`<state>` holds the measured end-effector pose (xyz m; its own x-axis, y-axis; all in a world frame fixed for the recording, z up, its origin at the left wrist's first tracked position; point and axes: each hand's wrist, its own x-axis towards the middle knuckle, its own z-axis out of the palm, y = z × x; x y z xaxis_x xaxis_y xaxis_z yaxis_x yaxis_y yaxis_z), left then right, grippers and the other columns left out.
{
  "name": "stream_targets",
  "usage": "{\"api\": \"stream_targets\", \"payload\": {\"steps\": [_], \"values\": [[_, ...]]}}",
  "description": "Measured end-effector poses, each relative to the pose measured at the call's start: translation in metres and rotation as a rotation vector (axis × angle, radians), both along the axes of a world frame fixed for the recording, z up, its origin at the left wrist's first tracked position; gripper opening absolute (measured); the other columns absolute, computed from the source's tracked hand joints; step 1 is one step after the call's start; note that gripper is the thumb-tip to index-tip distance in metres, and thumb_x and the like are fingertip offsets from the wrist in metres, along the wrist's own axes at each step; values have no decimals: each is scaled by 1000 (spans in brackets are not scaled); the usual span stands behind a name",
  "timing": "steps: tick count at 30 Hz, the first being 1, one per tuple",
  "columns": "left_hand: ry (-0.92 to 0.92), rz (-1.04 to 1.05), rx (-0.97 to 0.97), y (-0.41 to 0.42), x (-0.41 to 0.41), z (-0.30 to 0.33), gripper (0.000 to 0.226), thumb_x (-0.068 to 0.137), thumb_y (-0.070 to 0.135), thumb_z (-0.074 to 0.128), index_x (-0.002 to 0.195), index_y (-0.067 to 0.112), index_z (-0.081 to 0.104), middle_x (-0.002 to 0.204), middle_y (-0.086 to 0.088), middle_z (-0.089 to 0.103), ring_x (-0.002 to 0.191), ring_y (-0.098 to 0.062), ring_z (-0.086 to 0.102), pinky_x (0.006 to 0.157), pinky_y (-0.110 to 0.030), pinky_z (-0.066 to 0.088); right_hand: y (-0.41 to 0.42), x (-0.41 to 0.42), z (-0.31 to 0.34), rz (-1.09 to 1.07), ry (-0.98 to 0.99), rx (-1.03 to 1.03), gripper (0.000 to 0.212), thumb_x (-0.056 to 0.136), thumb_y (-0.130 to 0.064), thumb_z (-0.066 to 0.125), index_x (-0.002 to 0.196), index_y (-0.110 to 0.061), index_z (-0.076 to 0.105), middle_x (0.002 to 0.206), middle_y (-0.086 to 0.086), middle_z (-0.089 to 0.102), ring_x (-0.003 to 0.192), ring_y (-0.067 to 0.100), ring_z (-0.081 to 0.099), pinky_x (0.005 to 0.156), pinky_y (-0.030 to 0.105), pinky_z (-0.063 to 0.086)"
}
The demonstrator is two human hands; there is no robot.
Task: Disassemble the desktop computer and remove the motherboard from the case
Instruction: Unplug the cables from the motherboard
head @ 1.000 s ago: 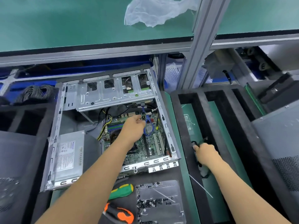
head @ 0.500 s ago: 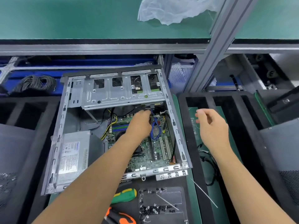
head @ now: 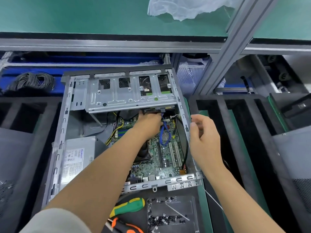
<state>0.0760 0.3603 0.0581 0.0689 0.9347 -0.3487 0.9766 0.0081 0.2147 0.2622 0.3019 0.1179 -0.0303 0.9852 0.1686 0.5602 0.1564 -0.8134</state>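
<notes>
The open desktop case (head: 64,115) lies flat, with the green motherboard (head: 168,158) in its right half. A silver drive cage (head: 117,96) spans the far end. A blue cable (head: 164,137) loops up from the board to a plug under the cage. My left hand (head: 149,120) reaches under the cage edge and grips the blue cable near its upper end; the fingertips are partly hidden. My right hand (head: 203,137) hovers over the case's right wall, fingers loosely curled, holding nothing.
A grey power supply (head: 75,158) fills the case's near left. A green-yellow screwdriver (head: 129,207), an orange-black one (head: 124,227) and a tray of loose screws (head: 170,214) lie in front. Black foam trays (head: 235,132) flank the case. A cable coil (head: 30,81) sits far left.
My right hand left the black cable in the right tray and rose to the case's right wall. My left hand slid further up, under the drive cage.
</notes>
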Motion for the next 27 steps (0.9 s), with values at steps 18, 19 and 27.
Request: {"api": "stream_targets", "payload": {"steps": [18,19,27], "values": [[-278,-7,-489,50,0,-32,50,105,48,19,153,33,19,163,7,12,149,-15,13,121,-40,10,0,-7,1,60,-285,217,15,95,-19,56,108,-13,57,100,0,51,89,20,49,77,38,44],[-302,-11,-517,50,1,-32,50,105,46,19,153,33,19,163,7,11,149,-14,11,121,-41,9,-1,-7,3,56,-390,272,16,94,-18,56,108,-11,59,102,3,53,89,22,48,74,39,42],[-209,-19,-509,55,4,-30,51,104,46,21,151,26,26,161,0,21,146,-20,22,116,-39,16,-27,-38,18,676,-1043,89,24,77,5,51,95,-8,60,88,10,60,82,27,54,72,36,45]]}}
